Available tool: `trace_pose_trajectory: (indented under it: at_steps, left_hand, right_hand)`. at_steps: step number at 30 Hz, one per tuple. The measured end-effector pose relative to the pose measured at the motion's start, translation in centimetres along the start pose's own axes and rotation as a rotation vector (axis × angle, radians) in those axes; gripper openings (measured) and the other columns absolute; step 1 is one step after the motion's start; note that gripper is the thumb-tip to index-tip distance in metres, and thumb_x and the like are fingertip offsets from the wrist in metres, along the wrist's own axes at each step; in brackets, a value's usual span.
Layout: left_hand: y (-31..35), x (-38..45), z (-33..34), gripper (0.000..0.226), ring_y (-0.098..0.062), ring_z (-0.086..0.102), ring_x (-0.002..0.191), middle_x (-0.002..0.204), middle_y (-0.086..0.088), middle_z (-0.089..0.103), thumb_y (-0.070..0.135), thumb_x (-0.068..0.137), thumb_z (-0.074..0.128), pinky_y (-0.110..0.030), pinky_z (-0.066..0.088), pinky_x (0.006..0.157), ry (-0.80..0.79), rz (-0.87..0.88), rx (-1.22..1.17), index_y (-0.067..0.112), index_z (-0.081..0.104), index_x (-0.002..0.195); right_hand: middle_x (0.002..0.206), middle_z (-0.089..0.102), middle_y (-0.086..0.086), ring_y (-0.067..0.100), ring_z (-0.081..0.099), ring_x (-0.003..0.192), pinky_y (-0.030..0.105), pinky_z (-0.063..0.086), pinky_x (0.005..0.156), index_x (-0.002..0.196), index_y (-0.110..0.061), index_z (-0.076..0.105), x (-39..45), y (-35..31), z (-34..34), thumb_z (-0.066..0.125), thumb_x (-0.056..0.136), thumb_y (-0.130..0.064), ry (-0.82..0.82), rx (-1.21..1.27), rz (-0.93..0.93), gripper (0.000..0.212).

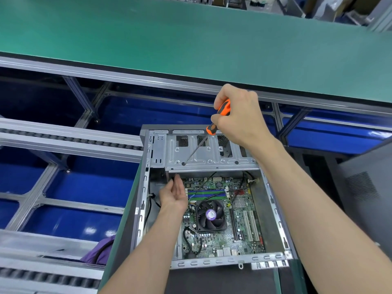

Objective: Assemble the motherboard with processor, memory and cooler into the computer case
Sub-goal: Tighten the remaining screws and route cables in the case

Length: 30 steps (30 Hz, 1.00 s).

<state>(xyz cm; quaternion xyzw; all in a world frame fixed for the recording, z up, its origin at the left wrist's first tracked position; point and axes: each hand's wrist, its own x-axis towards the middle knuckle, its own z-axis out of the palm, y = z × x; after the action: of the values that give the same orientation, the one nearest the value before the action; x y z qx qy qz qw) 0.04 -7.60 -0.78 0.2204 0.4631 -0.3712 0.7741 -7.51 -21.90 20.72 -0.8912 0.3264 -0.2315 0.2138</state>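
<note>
Right hand (237, 115) clamps the orange screwdriver (219, 116), tip on the drive cage (201, 153) at twelve o'clock. Left hand (172, 195), fingers relaxed, reaches inside the case (273, 209) at nine o'clock of the motherboard (224, 236); cooler (210, 215) sits mid-board.

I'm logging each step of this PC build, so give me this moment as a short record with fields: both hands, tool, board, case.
right hand: right hand grips the orange-and-black screwdriver by its handle
tool tip: at a hole in the drive bay plate
left hand: left hand reaches inside the case, fingers by a black cable at the board's far left corner
board: motherboard lies in the computer case
cooler: cooler fan sits on the board
memory: slots beyond the fan
</note>
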Motion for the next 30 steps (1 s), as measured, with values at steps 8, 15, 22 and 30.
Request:
trace_pose_trajectory:
  at_steps: [8, 15, 22, 30]
  left_hand:
    - [0.0, 0.0, 0.0, 0.013, -0.024, 0.075, 0.071, 0.097, -0.017, 0.071, -0.001, 0.095, 0.058, -0.028, 0.061, 0.058, -0.012, -0.014, -0.029, -0.003, 0.06, 0.108]
    - [0.0, 0.4, -0.2, 0.013, -0.023, 0.075, 0.072, 0.097, -0.015, 0.072, -0.001, 0.096, 0.057, -0.027, 0.061, 0.058, -0.016, -0.017, -0.021, -0.003, 0.06, 0.108]
    - [0.0, 0.5, -0.3, 0.013, -0.021, 0.075, 0.076, 0.088, -0.014, 0.075, 0.0, 0.096, 0.057, -0.028, 0.061, 0.057, -0.059, -0.034, -0.015, -0.002, 0.061, 0.108]
    - [-0.1, 0.6, -0.3, 0.013, -0.021, 0.072, 0.086, 0.093, -0.014, 0.073, 0.004, 0.097, 0.058, -0.027, 0.059, 0.056, -0.079, -0.045, 0.035, -0.001, 0.06, 0.108]
  right_hand:
    - [0.069, 0.05, -0.01, 0.012, 0.039, 0.075, 0.013, 0.031, 0.068, 0.085, -0.021, 0.054, 0.5, 0.1, 0.1, 0.065, 0.071, -0.01, 0.007, -0.006, 0.012, 0.021]
    - [0.071, 0.048, -0.009, 0.002, 0.036, 0.075, 0.017, 0.03, 0.061, 0.087, -0.019, 0.057, 0.9, 0.2, 0.0, 0.065, 0.072, -0.008, -0.006, -0.003, 0.029, 0.02]
    - [0.07, 0.045, -0.011, 0.021, 0.039, 0.08, 0.021, 0.031, 0.061, 0.087, -0.018, 0.057, 1.3, -0.3, -0.1, 0.065, 0.071, -0.008, 0.005, -0.018, -0.001, 0.021]
    - [0.066, 0.048, -0.01, 0.02, 0.042, 0.072, 0.02, 0.034, 0.06, 0.081, -0.02, 0.056, 1.8, -0.1, -0.3, 0.066, 0.069, -0.009, 0.018, -0.036, 0.004, 0.02]
